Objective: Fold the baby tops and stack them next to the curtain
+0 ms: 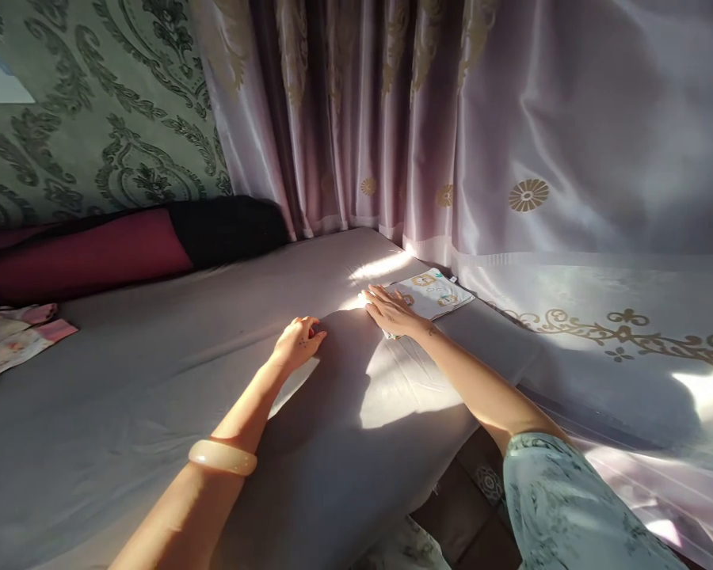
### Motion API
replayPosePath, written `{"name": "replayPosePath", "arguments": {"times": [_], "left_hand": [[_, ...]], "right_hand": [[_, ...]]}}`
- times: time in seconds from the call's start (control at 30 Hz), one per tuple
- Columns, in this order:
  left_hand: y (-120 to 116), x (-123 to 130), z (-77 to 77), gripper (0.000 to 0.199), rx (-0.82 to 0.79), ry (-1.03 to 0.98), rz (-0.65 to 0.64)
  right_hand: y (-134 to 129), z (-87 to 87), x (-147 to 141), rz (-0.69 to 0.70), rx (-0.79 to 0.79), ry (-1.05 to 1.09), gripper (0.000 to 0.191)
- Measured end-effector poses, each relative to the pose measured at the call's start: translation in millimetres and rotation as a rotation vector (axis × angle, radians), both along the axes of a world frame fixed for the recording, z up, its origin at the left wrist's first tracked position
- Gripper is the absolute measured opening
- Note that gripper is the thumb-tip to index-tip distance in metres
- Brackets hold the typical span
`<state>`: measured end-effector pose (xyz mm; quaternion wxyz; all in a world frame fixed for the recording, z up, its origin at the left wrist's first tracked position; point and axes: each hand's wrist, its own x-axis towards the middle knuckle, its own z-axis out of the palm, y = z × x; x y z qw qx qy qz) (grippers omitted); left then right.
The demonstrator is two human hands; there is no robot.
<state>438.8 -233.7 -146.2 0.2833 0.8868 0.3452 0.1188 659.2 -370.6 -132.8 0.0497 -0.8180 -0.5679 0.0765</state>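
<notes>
My right hand (395, 312) lies flat, fingers stretched out, on a folded white cloth (436, 290) with orange and brown printed figures. It covers the cloth's left part. The cloth rests near the corner of a grey bed sheet (214, 348). To the left, my left hand (299, 342) is low over the sheet, apart from the cloth. Its fingers are loosely bent and the thumb stands a little off them; I see nothing held there. A pale bangle (223, 457) circles the left forearm.
Along the wall lies a long red and black bundle (89, 252). Folded printed fabric (17, 336) sits at the far left. Mauve curtains (356, 119) hang behind the bed and down its right side. Dark floor tiles (469, 491) show below the bed's edge.
</notes>
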Motion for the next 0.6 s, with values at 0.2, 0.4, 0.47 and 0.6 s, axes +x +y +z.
{"name": "replayPosePath", "arguments": {"times": [0.2,0.4,0.47,0.6], "left_hand": [[32.9,-53.9,-2.5,0.014,-0.091,-0.217,0.105],[52.4,-108.0,5.7,0.014,-0.200,-0.261,0.221],[57.9,-124.6,6.8,0.014,-0.187,-0.256,0.242],[70.8,-157.9,6.9,0.013,-0.157,-0.214,0.284]], "right_hand": [[10.3,-14.2,-8.1,0.047,-0.027,-0.023,0.062],[13.1,-20.6,-10.0,0.044,0.008,-0.109,0.059],[13.4,-19.2,-9.8,0.050,0.010,-0.113,0.058],[12.0,-14.8,-7.9,0.063,0.000,-0.122,0.056]]}}
